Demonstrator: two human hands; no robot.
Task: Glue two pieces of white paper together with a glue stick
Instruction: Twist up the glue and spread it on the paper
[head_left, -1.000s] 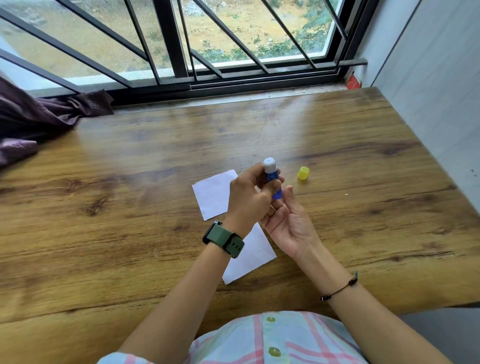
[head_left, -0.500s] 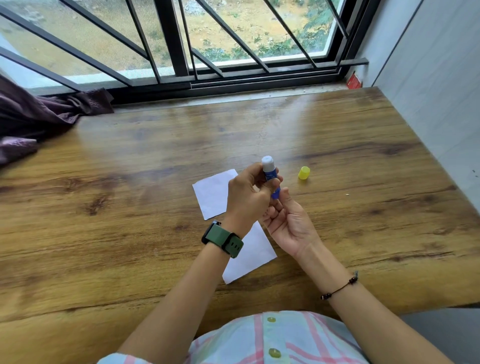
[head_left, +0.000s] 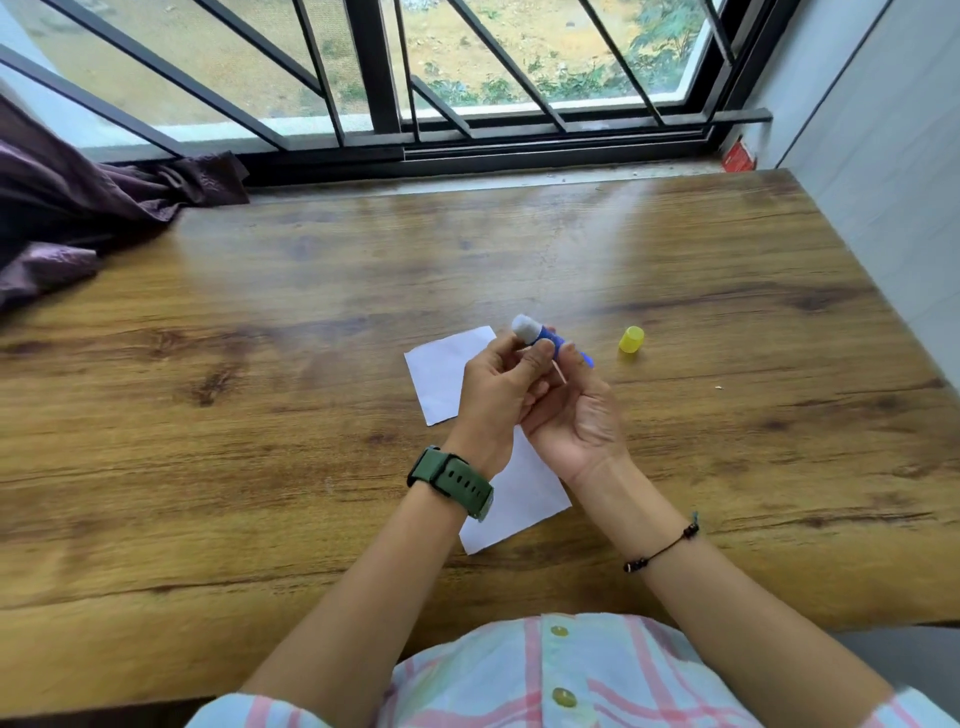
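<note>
A blue glue stick (head_left: 540, 335) with its white glue tip exposed is held above the table, tilted with the tip up and to the left. My left hand (head_left: 498, 389) grips its upper body with thumb and fingers. My right hand (head_left: 576, 410) holds the lower end from below, palm up. Its yellow cap (head_left: 631, 340) stands alone on the wooden table (head_left: 260, 441), to the right of my hands. One white paper (head_left: 441, 369) lies flat behind my left hand. A second white paper (head_left: 519, 499) lies under my wrists, partly hidden.
A dark purple cloth (head_left: 78, 218) is bunched at the table's far left. A black barred window (head_left: 374, 78) runs along the far edge, and a pale wall (head_left: 883, 156) bounds the right side. A small red object (head_left: 736, 156) sits in the far right corner.
The glue stick has tipped from nearly upright to leaning left. My right hand has closed in around its lower end. The papers and cap have not moved.
</note>
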